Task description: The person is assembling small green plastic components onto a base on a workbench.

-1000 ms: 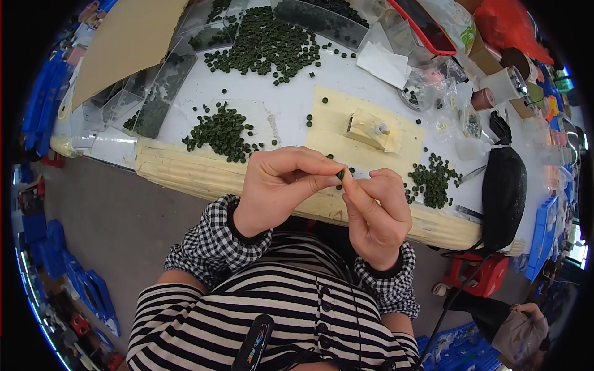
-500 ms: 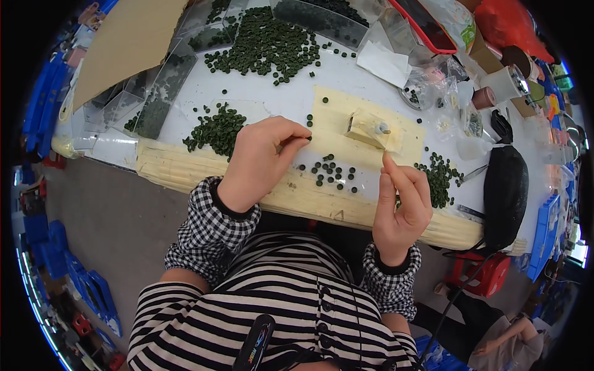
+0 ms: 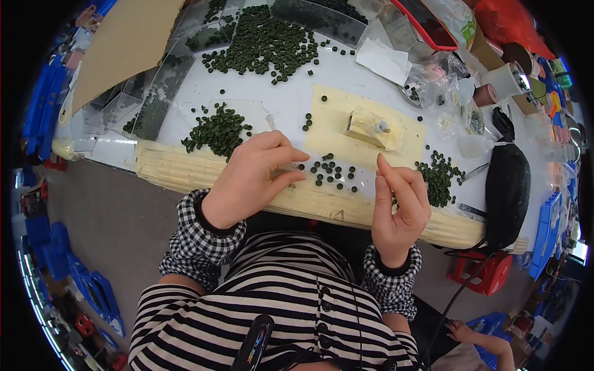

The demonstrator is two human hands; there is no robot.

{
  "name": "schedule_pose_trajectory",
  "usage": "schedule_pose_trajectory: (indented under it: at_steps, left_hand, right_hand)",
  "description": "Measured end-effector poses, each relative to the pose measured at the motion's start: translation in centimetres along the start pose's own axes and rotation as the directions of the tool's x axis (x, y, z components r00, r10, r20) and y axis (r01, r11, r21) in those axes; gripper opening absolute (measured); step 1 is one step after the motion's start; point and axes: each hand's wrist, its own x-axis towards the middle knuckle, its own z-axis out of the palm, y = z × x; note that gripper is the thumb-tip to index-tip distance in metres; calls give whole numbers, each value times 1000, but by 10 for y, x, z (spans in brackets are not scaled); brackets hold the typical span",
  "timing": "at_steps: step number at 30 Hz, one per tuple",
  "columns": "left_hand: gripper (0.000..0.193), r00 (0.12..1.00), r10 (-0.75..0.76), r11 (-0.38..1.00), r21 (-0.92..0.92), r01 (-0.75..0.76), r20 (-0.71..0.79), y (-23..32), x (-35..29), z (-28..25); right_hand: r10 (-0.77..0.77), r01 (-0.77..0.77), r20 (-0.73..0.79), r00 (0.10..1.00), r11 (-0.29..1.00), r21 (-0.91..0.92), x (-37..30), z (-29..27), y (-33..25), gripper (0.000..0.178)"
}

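Observation:
My left hand (image 3: pixel 257 176) is over the table's near side, thumb and forefinger spread apart beside a small dark green round piece (image 3: pixel 301 167). It holds nothing. To its right lie several loose pieces (image 3: pixel 329 170) of the same kind. My right hand (image 3: pixel 403 207) is raised right of them, thumb and forefinger pressed together; whatever is between the tips is too small to make out. Beyond the hands, a block wrapped in cream tape (image 3: pixel 373 130) with a small knob on top stands on a cream taped sheet (image 3: pixel 334 102). A short column of green pieces (image 3: pixel 307 122) lies at the sheet's left edge.
Piles of green pieces lie left (image 3: pixel 218 131), right (image 3: pixel 440 179) and at the back (image 3: pixel 263 43). Clear plastic boxes (image 3: pixel 162 93) and cardboard (image 3: pixel 127 46) are back left. A red-edged phone (image 3: pixel 427 25), black pouch (image 3: pixel 507 191) and plastic bags stand right. Another person's arm (image 3: pixel 482 339) shows lower right.
My left hand let go of a green piece at the column by the sheet, moved toward me and spread its fingers. My right hand barely moved. The other person's arm shifted.

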Motion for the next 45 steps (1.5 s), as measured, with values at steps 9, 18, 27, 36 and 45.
schedule_pose_trajectory:
  at_steps: [9, 18, 27, 36, 45]
  left_hand:
    - [14, 987, -145, 867, -488, 97, -62, -3, 0, 5]
    - [25, 955, -192, -20, -974, 226, 226, -4, 2, 21]
    - [26, 936, -133, -152, -940, 307, 327, 2, 1, 25]
    - [29, 924, -96, -212, -914, 345, 371, 10, 1, 31]
    - [29, 929, -87, -200, -920, 338, 361, 9, 0, 34]
  right_hand:
    - [7, -11, -59, 998, 997, -73, 12, -2, 4, 30]
    - [-121, 115, 0, 993, 947, -300, 51, 1, 14, 18]
    - [-153, 94, -245, 957, 966, -240, 50, -7, -10, 12]
    - [4, -1, -5, 1000, 896, 443, 32, 6, -25, 9]
    - [25, -39, 36, 999, 881, 472, 31, 10, -24, 9]
